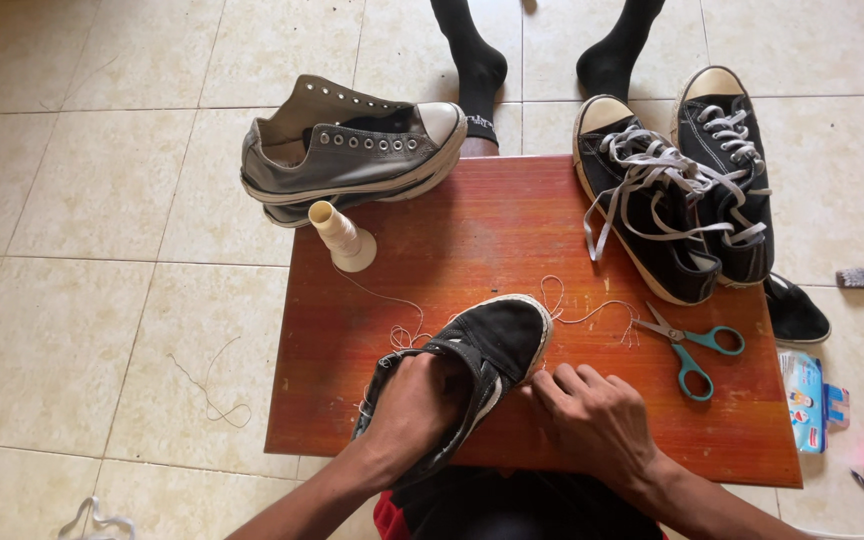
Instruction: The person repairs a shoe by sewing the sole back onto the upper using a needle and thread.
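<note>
Black slip-on shoe (pixel 487 350) — white-soled, tilted, toe away — on table.

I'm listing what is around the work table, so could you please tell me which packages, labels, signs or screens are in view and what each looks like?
Small flat package: on the floor tiles at the table's right edge, below the scissors; rectangular, light blue with red and white patches.
No signs or screens in view.

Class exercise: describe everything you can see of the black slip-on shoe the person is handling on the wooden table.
The black canvas slip-on shoe with a white rubber sole edge lies on the reddish wooden table, toe pointing away from the person and tilted to one side. The left hand is pushed into its opening; the right hand presses fingertips by its sole edge. Thin pale thread lies loose around it.
</note>
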